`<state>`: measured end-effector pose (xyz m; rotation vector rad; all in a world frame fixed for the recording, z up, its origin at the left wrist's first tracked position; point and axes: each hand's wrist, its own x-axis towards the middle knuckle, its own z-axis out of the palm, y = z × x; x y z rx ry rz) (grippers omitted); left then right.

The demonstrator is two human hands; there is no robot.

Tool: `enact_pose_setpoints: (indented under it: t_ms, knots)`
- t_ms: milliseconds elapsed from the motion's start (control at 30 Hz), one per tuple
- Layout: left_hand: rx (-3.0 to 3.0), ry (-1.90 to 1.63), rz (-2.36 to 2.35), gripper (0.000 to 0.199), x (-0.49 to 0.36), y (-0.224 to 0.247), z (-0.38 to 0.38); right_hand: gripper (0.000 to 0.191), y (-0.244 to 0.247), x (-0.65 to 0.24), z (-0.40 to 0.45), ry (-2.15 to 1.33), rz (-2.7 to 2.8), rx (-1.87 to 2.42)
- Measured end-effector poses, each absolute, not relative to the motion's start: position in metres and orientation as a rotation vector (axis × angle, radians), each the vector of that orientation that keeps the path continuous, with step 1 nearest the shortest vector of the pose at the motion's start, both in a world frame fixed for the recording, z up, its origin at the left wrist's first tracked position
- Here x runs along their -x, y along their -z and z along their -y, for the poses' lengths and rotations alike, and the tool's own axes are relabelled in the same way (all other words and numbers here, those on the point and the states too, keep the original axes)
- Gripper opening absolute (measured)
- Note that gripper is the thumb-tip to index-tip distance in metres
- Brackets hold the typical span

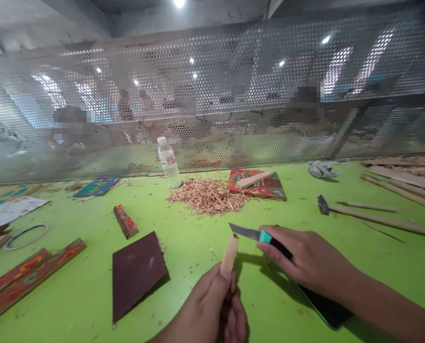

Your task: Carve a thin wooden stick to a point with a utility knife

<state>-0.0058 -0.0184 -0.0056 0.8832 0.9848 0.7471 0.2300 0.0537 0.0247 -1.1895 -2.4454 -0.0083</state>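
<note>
Head view showed two bare hands above a green table. The left hand pinched one small wood piece between thumb and fingers, its free end pointing up and away. The right hand was closed around one utility knife, its blade just beside that end; whether they touched could not be told. The wood piece lay between the hands, rising from the left one. Beyond were one shavings pile, one bottle and, to the right, one hammer; one dark sheet lay to the left.
</note>
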Motion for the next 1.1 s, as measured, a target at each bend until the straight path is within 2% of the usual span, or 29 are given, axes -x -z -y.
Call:
enact_pose_setpoints:
  t_ms: [133,300,567,700,800,933,1100]
  knots:
    - [-0.892,-0.741,-0.982,0.073,0.005,0.001,0.017,0.053,-0.023,-0.215,-0.039,-0.209,2.623,1.111]
    - [-0.983,-0.737,-1.021,0.074,0.007,-0.001,0.021,0.045,-0.022,-0.206,-0.027,-0.411,2.686,1.037]
    - [-0.992,-0.766,-1.038,0.068,0.004,0.007,0.024,0.053,-0.017,-0.206,-0.032,-0.208,2.664,1.072]
    - [-0.801,-0.840,-1.002,0.072,0.002,0.008,0.025,0.062,-0.017,-0.224,-0.057,-0.044,2.424,1.356]
    - [-0.758,-0.857,-0.994,0.070,0.006,0.015,0.024,0.060,-0.020,-0.236,-0.072,0.056,2.295,1.466]
    - [-0.791,-0.856,-0.990,0.071,0.010,0.020,0.021,0.054,-0.023,-0.236,-0.070,0.013,2.305,1.444]
    - [-0.949,-0.780,-1.030,0.080,0.005,0.011,0.019,0.055,-0.024,-0.219,-0.046,-0.225,2.567,1.223]
